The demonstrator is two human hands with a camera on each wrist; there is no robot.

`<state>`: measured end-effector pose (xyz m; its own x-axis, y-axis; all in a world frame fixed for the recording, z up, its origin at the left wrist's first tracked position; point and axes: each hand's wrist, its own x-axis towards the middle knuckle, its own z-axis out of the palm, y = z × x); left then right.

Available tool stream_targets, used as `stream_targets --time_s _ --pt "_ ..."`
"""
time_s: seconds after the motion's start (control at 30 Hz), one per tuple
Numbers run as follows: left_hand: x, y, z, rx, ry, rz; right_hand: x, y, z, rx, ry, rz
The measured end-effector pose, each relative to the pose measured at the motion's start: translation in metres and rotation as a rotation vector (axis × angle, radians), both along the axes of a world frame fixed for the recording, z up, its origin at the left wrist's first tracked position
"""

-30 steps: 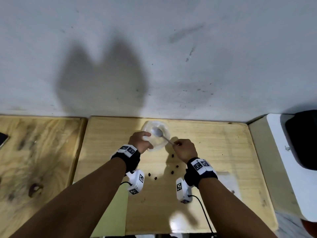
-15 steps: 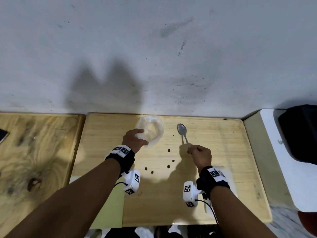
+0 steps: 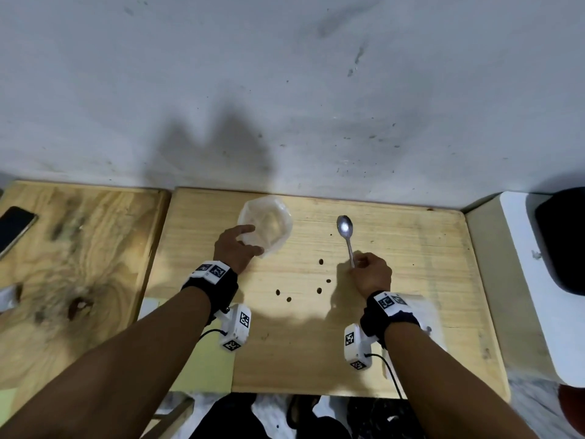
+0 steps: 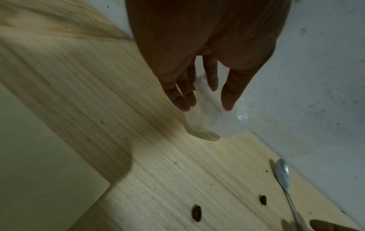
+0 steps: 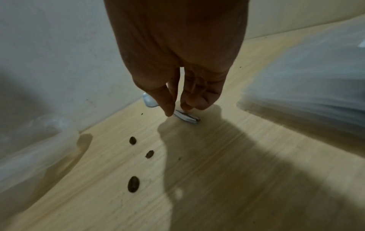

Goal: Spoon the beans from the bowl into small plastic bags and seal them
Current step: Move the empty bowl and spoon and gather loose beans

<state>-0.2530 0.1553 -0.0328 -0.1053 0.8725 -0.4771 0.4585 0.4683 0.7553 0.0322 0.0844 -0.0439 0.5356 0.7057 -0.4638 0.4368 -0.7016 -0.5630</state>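
A clear plastic bowl (image 3: 269,223) stands near the back of the light wooden table (image 3: 411,248) and looks empty. My left hand (image 3: 256,239) holds its near-left rim between thumb and fingers; in the left wrist view the rim of the bowl (image 4: 223,125) runs between the fingertips of the left hand (image 4: 205,103). To the right lies a metal spoon (image 3: 345,231), bowl end toward the wall. My right hand (image 3: 356,264) pinches its handle end, which touches the wood in the right wrist view at the spoon (image 5: 187,118). Several brown beans (image 3: 321,261) lie scattered between my hands.
Clear plastic bags (image 3: 424,308) lie under my right wrist. A phone (image 3: 15,228) rests on the darker table to the left. A white unit (image 3: 522,296) with a black object (image 3: 563,242) stands at the right. The wall runs just behind the bowl.
My right hand has taken the spoon out of the bowl, carried it right and lowered it onto the table. My left hand stays at the bowl, fingers straighter now.
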Motion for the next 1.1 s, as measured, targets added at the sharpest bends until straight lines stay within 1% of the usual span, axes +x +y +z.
stream_targets --time_s 0.13,0.27,0.43,0.57,0.63,0.7,0.77,0.87,0.9,1.03,1.1 --pt "-0.006 -0.001 -0.001 0.006 -0.004 0.001 -0.015 0.007 0.000 0.099 0.002 0.180" --pt "-0.006 0.003 -0.002 0.002 -0.016 -0.010 -0.033 0.022 0.001 0.056 -0.011 0.354" --pt "-0.006 0.010 -0.001 -0.009 -0.034 -0.022 -0.046 0.035 -0.002 -0.034 -0.114 0.480" --pt "-0.009 0.015 -0.004 -0.018 -0.032 -0.023 -0.047 0.043 -0.001 -0.063 -0.147 0.524" --pt "-0.010 0.016 -0.005 -0.022 -0.034 -0.021 -0.047 0.044 -0.001 -0.070 -0.128 0.545" --pt "-0.010 0.016 -0.006 -0.028 -0.037 -0.020 -0.047 0.043 -0.001 -0.060 -0.079 0.519" --pt "-0.010 0.015 -0.006 -0.028 -0.036 -0.026 -0.045 0.040 0.001 -0.041 -0.022 0.454" --pt "-0.006 0.012 -0.005 -0.018 -0.033 -0.035 -0.038 0.029 0.005 0.011 0.253 0.174" --pt "-0.005 0.011 -0.005 -0.015 -0.030 -0.040 -0.034 0.025 0.003 0.015 0.283 0.101" --pt "0.000 0.006 -0.005 -0.014 -0.037 -0.047 -0.020 0.009 -0.007 0.001 0.269 -0.005" --pt "0.002 0.003 -0.006 -0.016 -0.040 -0.044 -0.019 0.003 -0.007 0.007 0.228 0.027"
